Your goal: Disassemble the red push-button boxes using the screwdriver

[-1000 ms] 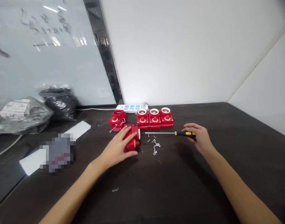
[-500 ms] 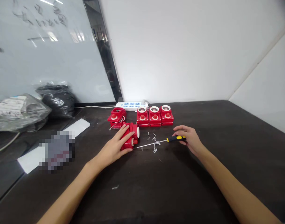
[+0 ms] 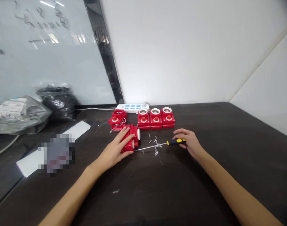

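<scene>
My left hand (image 3: 114, 149) rests on a red push-button box (image 3: 128, 145) lying on its side, fingers spread over its top. A white collar and a red button face right on that box. My right hand (image 3: 189, 142) grips a yellow-and-black screwdriver (image 3: 176, 142). Its thin steel shaft runs left, and the tip sits close to the box's lower corner. Several small screws (image 3: 150, 141) and a twist of white wire (image 3: 156, 148) lie under the shaft. Three red button boxes (image 3: 156, 120) stand in a row behind, and another red box (image 3: 116, 120) with a wire sits at the left.
A white power strip (image 3: 131, 108) lies against the wall behind the boxes. Plastic bags (image 3: 18, 116) and a black bag (image 3: 56, 102) sit at the left, near white paper (image 3: 77, 130) and a pixelated patch (image 3: 57, 153). The dark table (image 3: 204, 175) extends right.
The red box has turned so its button end faces right. The screwdriver has swung from level to slanting, its tip now near the box's lower corner, and my right hand has moved left.
</scene>
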Demonstrator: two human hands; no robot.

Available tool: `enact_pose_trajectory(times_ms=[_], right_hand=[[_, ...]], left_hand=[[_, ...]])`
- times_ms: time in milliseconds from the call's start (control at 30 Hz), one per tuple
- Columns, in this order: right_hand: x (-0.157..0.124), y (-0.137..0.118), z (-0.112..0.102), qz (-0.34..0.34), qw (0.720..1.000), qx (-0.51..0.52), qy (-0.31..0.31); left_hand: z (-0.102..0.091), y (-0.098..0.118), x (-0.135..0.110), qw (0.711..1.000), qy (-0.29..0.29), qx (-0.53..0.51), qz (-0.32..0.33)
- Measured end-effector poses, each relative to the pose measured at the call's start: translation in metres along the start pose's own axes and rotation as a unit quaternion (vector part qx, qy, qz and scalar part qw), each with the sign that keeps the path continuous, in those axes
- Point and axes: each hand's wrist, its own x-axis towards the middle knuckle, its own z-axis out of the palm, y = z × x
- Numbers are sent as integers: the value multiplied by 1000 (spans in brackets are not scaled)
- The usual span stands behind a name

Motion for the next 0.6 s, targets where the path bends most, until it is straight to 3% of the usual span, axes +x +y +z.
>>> enact_pose_trajectory(times_ms=[367,600], right_hand=[[3,5,1,44,999,10,11],[4,7,-2,65,998,6,-18]], left_hand=[[2,2,2,1000,20,-14,19],[6,6,5,998,54,-18,25]])
